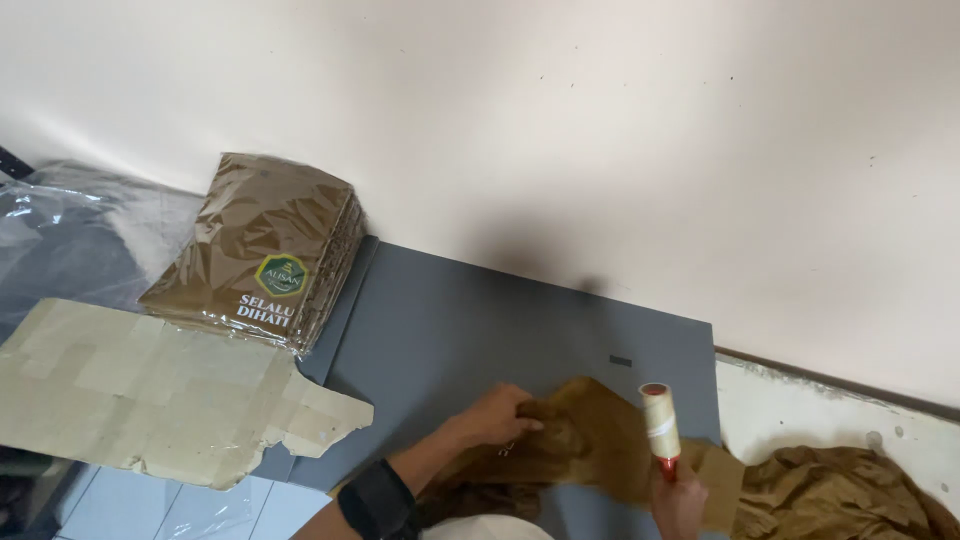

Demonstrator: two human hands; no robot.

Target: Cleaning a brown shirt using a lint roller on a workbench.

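Observation:
My left hand [497, 414] grips a bunched brown cloth [600, 440] that lies on a grey board [480, 320] near the bottom of the view. A black band wraps that wrist. My right hand [678, 500] holds the red handle of a lint roller [660, 425], whose pale roll stands upright just over the cloth's right part. Only the top of the hand shows at the frame's bottom edge.
A stack of brown garments in clear plastic bags [265, 250] sits at the board's left end. A taped flat cardboard piece [150, 385] lies at the front left. More crumpled brown cloth [840, 495] is heaped at the right. A pale wall runs behind.

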